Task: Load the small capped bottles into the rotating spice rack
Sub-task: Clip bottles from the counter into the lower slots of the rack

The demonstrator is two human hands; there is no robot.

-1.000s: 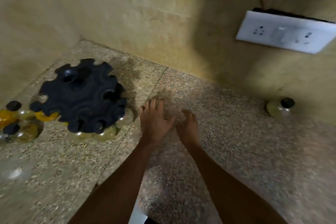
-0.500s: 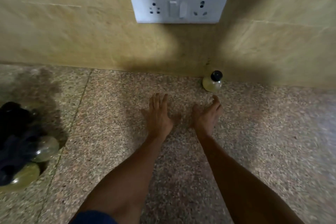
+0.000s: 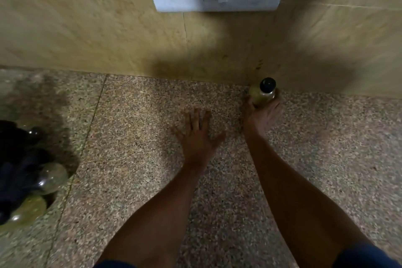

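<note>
Head view: the right hand (image 3: 262, 115) grips a small black-capped bottle of greenish liquid (image 3: 262, 93) by the wall. The left hand (image 3: 196, 137) lies flat, fingers spread, on the speckled stone counter (image 3: 134, 137).

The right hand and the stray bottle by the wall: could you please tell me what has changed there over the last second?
The right hand reached forward to the wall and now curls round the black-capped bottle, which earlier stood untouched. The left hand stays flat and open on the granite counter. The bottle is still upright where it stood.
</note>
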